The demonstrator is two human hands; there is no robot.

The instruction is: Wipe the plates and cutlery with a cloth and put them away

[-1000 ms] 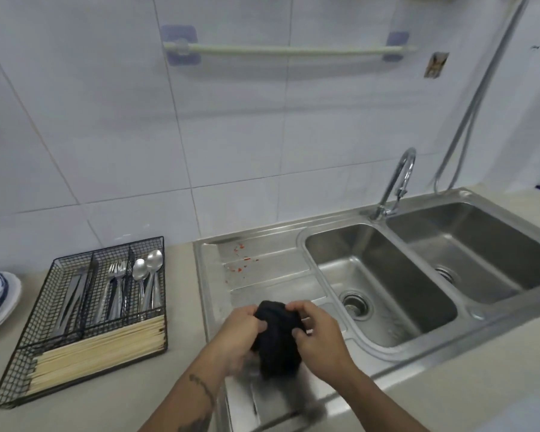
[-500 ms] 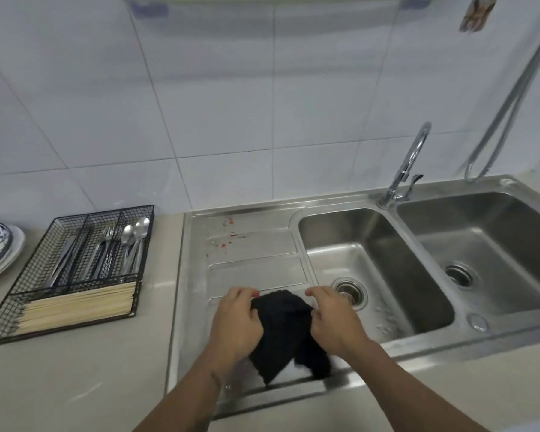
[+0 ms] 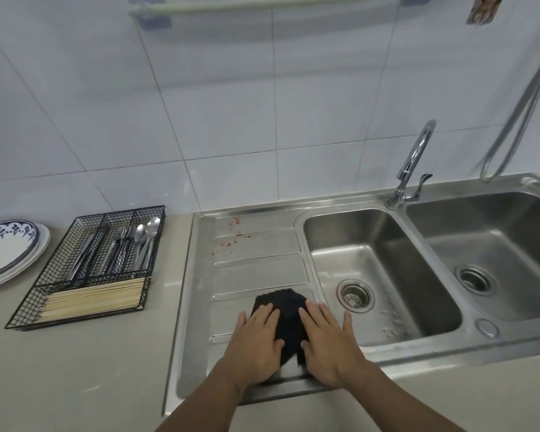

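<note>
cloth (image 3: 286,319): black, lay on sink drainboard (image 3: 256,247) | left hand (image 3: 256,341), right hand (image 3: 328,344): fingers straight, pressed flat on it | handling: probably soft, light, limp; best pinched at an edge

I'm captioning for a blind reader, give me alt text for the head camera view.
Both hands, left hand and right hand, press a black cloth flat on the sink's drainboard. A wire cutlery tray and stacked plates sit on the counter at left.

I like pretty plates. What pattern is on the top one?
White with a dark blue patterned rim, top plate, head view.
</note>
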